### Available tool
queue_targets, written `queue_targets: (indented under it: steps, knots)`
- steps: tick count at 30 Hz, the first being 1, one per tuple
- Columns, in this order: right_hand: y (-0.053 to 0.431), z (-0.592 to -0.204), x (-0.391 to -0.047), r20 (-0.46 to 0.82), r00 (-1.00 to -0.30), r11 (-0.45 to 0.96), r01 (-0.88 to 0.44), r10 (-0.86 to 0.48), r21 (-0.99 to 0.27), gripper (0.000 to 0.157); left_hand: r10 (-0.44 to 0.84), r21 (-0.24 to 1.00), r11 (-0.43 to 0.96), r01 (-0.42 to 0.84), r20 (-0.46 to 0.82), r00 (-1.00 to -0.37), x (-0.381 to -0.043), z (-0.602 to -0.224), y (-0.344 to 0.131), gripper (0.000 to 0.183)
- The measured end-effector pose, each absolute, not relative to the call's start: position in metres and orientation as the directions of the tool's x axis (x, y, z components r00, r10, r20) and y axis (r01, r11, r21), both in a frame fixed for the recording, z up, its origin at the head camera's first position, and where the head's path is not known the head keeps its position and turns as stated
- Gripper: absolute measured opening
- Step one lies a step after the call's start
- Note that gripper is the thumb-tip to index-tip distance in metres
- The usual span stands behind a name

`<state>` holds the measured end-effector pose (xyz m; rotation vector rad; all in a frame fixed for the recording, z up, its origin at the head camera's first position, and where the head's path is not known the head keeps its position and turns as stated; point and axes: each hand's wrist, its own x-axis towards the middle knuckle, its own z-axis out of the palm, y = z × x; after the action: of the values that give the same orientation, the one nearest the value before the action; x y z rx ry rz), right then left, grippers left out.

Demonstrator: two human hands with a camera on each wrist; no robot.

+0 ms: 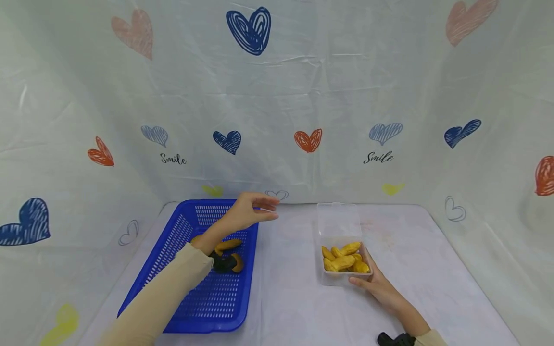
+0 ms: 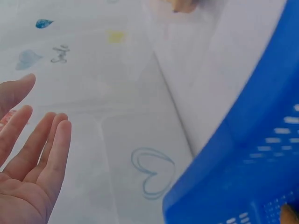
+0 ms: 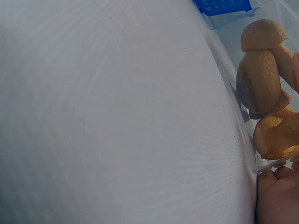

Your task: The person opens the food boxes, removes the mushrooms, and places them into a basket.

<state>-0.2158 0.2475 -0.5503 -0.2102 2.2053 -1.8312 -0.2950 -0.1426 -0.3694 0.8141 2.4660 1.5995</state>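
A clear plastic box (image 1: pixel 325 278) with its lid (image 1: pixel 339 221) raised at the back stands on the right half of the table. Several yellow, mushroom-shaped pieces (image 1: pixel 344 262) fill it, browner in the right wrist view. My right hand (image 1: pixel 380 284) grips the box's right side, thumb at the front corner. Over the far right corner of a blue perforated basket (image 1: pixel 207 300), my left hand (image 1: pixel 251 211) hovers, its fingers (image 2: pixel 57 156) extended and holding nothing. A few more such pieces (image 1: pixel 229 244) lie in the basket, partly hidden behind the left forearm.
A white cloth covers the table (image 1: pixel 290 298), which ends at the back against a hanging white curtain (image 1: pixel 342 96) printed with hearts. The basket's raised right rim (image 1: pixel 252 276) stands between its contents and the box. Dark straps (image 1: pixel 395 339) circle both wrists.
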Motion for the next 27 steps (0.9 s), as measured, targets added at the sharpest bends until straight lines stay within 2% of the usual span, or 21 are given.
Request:
queue_targets:
  steps: [16, 27]
  knots:
    - [0.247, -0.553, -0.216, -0.102, -0.956, 0.171, 0.056, -0.276, -0.984, 0.102, 0.594, 0.875, 0.251, 0.413, 0.197, -0.780, -0.296, -0.381, -0.084, 0.039]
    - [0.248, -0.554, -0.217, -0.106, -0.956, 0.171, 0.060, -0.273, -0.983, 0.103, 0.681, 0.905, 0.220, 0.364, 0.125, -0.722, -0.292, -0.413, -0.038, 0.033]
